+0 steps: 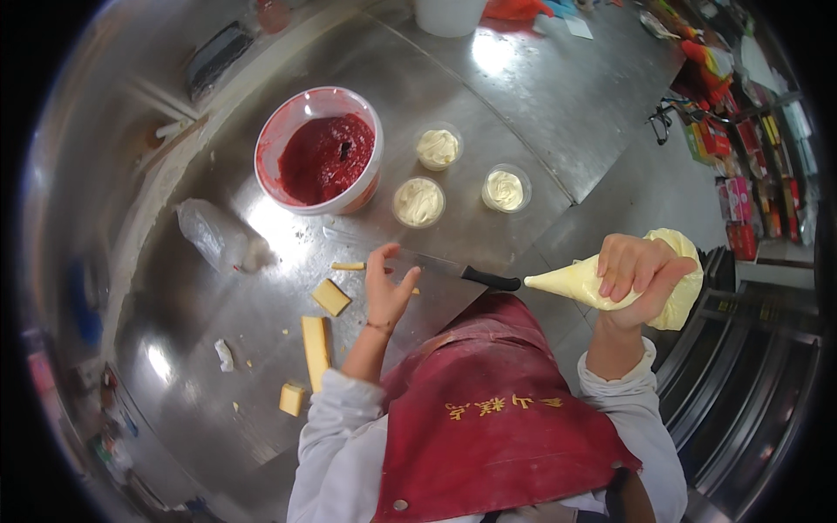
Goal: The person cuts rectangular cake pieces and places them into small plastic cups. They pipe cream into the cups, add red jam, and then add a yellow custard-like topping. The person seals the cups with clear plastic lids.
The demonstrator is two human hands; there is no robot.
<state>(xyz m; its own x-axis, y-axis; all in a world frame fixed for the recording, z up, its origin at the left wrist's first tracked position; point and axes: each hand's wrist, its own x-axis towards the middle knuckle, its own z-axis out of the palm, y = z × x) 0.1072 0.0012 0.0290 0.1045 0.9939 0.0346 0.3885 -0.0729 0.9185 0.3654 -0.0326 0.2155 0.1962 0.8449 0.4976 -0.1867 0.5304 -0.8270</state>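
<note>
My right hand [631,274] is closed around a piping bag [569,282] of pale yellow cream, its tip pointing left past the counter's edge. Above the counter, my left hand [387,287] has its fingers apart and empty, close to a thin strip of cake [348,266]. A knife with a black handle [490,278] lies along the counter's near edge, its blade partly behind my left hand. Three clear cups, a back one [438,148], a front one [419,202] and a right one [507,188], hold pale cream with swirled tops.
A white bucket [319,150] of red filling stands on the steel counter [418,78]. Left of my left hand are a cake square [331,297], a long cake bar [316,350] and a small cake block [291,399]. A clear plastic bag [212,232] lies below the bucket. Metal racks [752,379] stand at right.
</note>
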